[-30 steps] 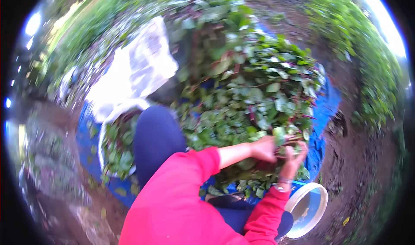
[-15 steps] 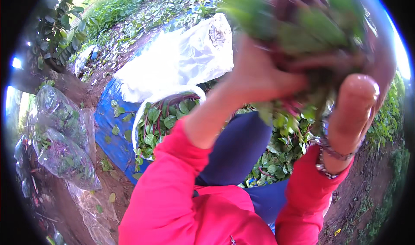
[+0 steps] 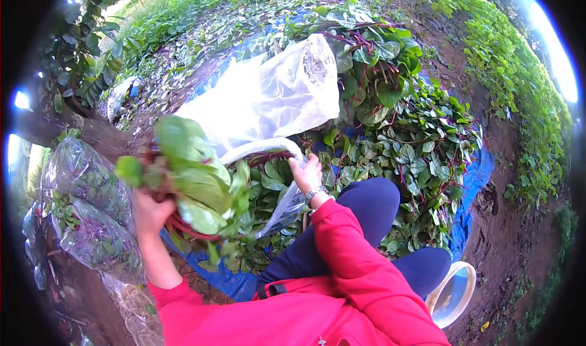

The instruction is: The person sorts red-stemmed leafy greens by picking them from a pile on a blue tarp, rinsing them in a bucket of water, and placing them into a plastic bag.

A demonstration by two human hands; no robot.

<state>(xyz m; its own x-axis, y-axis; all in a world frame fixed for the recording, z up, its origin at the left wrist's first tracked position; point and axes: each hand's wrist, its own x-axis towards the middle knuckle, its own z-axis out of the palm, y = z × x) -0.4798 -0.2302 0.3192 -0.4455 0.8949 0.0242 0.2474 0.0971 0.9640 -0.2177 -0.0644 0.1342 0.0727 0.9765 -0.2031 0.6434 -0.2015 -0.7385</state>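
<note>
My left hand (image 3: 152, 214) grips a bunch of red-stemmed leafy greens (image 3: 201, 178) by its stems. The bunch is somewhat blurred and hangs over the left side of an open plastic bag (image 3: 265, 145). My right hand (image 3: 307, 174) pinches the bag's rolled white rim at its right side, thumb and fingers closed on it. Inside the bag lie more leafy greens (image 3: 268, 178) of the same kind, partly covered by the held bunch.
A white plastic sack (image 3: 287, 92) lies beyond the bag. A large heap of leafy greens (image 3: 421, 144) covers much of a blue tarp (image 3: 473, 190) to the right. Clear bags of greens (image 3: 97, 224) stand at left. A round pale container (image 3: 455, 294) sits by my knee.
My left hand has swung the bunch from the upper right down to the left, over the bag. My right hand has come down from the right side and taken hold of the bag's rim.
</note>
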